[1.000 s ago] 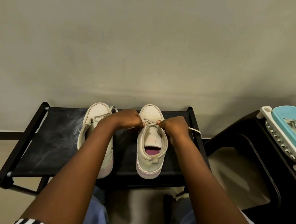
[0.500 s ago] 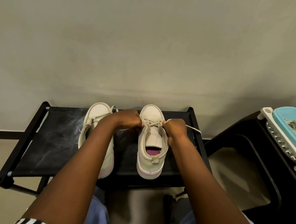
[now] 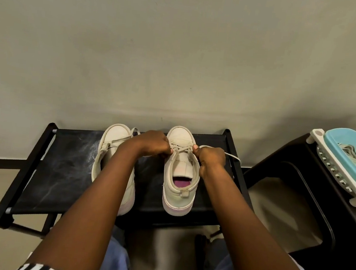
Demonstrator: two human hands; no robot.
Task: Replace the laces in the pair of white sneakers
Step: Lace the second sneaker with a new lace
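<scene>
Two white sneakers stand toes-to-wall on a black shoe rack. The right sneaker shows its tongue and a purple insole, with a white lace crossed through its front eyelets. My left hand pinches the lace at the shoe's left side. My right hand pinches the lace at the right side, and a loose lace end trails off to the right behind it. The left sneaker is partly hidden under my left forearm, its lace loose.
A wall rises right behind the rack. To the right stands a dark plastic stool carrying a white basket with a blue lid. My knees in blue jeans are below the rack's front edge.
My right hand slid a little to the right and back along the shoe, pulling the lace taut. My left hand stays at the same eyelet.
</scene>
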